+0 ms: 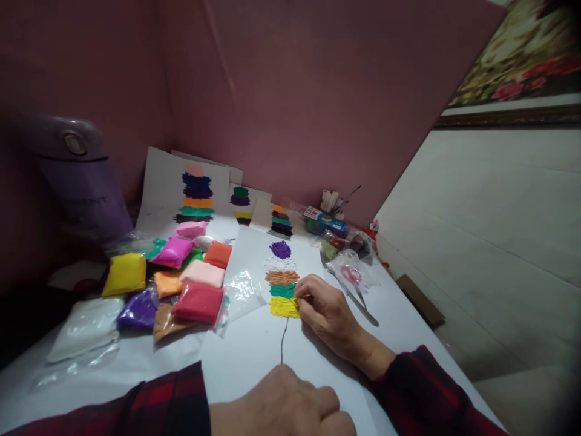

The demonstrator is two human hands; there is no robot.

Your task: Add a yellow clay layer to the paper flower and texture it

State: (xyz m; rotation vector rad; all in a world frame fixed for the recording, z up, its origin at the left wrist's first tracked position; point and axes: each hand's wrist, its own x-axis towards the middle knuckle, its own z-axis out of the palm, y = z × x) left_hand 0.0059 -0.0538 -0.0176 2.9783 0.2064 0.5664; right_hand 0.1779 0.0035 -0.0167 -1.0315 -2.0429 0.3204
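I'm pinching my right hand [329, 315] at the yellow clay band [284, 307], left hand [290, 402] clenched below it, risking smearing the green band [282, 290].

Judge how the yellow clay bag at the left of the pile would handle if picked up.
The yellow clay bag looks puffy and soft, so it would probably squash under fingers. Its shiny plastic may be slippery. It lies flat, so rolling seems unlikely.

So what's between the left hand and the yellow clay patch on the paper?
In the head view, bare white paper with a thin dark line running from yellow patch toward left hand.
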